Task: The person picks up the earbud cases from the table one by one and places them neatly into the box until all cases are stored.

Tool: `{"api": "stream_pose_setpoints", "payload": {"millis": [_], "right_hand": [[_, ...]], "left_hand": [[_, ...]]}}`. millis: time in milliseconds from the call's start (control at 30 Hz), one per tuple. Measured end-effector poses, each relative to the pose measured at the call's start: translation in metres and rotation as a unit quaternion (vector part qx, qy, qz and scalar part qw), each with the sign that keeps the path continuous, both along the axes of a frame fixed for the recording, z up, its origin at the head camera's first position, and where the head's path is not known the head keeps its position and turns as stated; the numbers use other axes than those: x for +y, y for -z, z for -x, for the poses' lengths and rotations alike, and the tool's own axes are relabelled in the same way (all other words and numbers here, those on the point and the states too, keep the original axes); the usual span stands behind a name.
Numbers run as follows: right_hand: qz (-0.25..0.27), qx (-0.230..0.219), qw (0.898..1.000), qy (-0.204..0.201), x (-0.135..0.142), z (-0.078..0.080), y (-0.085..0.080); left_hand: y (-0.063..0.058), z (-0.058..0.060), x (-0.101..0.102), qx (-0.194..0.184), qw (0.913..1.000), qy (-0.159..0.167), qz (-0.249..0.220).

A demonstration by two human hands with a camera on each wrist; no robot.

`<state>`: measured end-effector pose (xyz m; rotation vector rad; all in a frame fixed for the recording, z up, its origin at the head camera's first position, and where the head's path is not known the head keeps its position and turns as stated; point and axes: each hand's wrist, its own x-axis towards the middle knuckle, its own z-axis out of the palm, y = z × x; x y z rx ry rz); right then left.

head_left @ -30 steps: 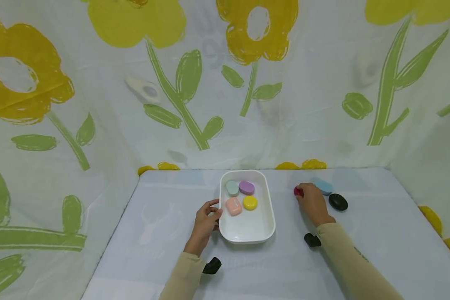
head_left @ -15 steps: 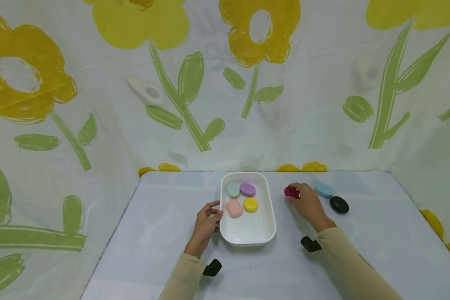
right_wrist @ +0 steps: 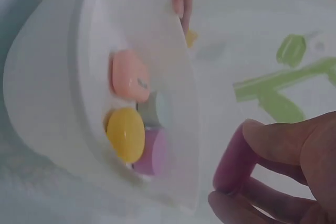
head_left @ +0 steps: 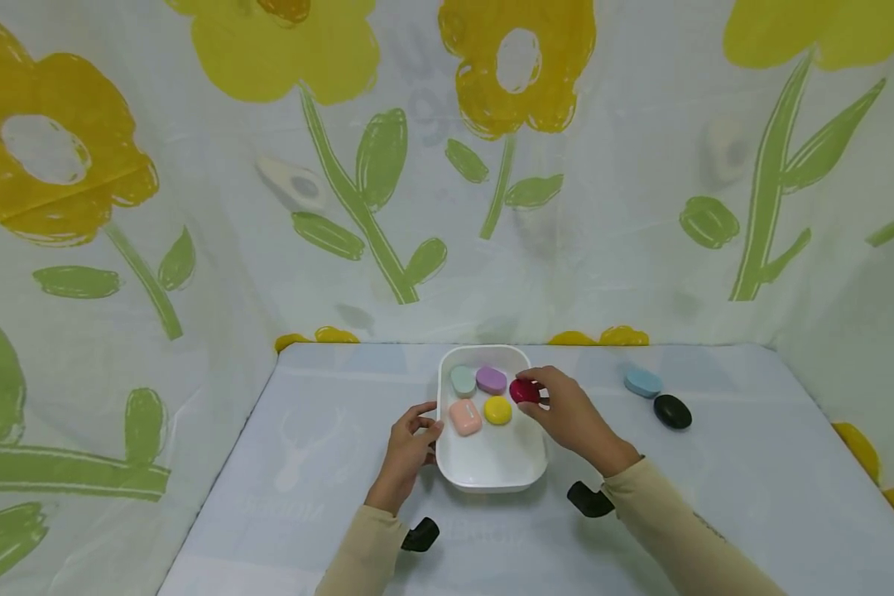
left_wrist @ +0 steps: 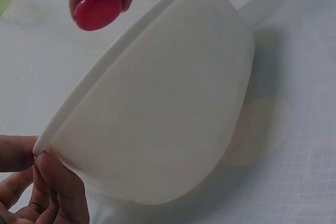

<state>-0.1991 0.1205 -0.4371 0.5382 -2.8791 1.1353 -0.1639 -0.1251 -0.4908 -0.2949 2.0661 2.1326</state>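
My right hand pinches a red oval soap between thumb and fingers, held over the right side of a white plastic tub. My left hand grips the tub's left rim, its thumb and fingers on either side of the edge in the left wrist view. Inside the tub lie a pale green soap, a purple soap, a pink squarish soap and a yellow round soap. Seen from the left wrist, the red soap hangs beyond the rim.
To the right on the white table lie a light blue soap and a black oval soap. A flower-printed cloth hangs behind the table. Dark wrist mounts stick out below both hands.
My right hand has carried the red soap leftward, from beside the blue soap to above the tub's right side. The left hand stays at the rim.
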Motion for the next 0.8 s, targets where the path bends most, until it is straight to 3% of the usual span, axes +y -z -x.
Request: {"api": "stream_pose_setpoints", "payload": {"millis": [200, 467, 800], "right_hand": [[0.001, -0.021, 0.998, -0.061, -0.018, -0.004, 0.003], [-0.056, -0.042, 0.986, -0.150, -0.037, -0.007, 0.010], [-0.084, -0.074, 0.981, -0.159, -0.054, -0.008, 0.019]], "left_hand": [[0.019, 0.007, -0.001, -0.002, 0.9999, -0.012, 0.002], [0.023, 0.008, 0.001, 0.005, 0.9997, -0.018, 0.012], [0.023, 0.008, 0.001, 0.008, 0.9997, -0.022, 0.004]]}}
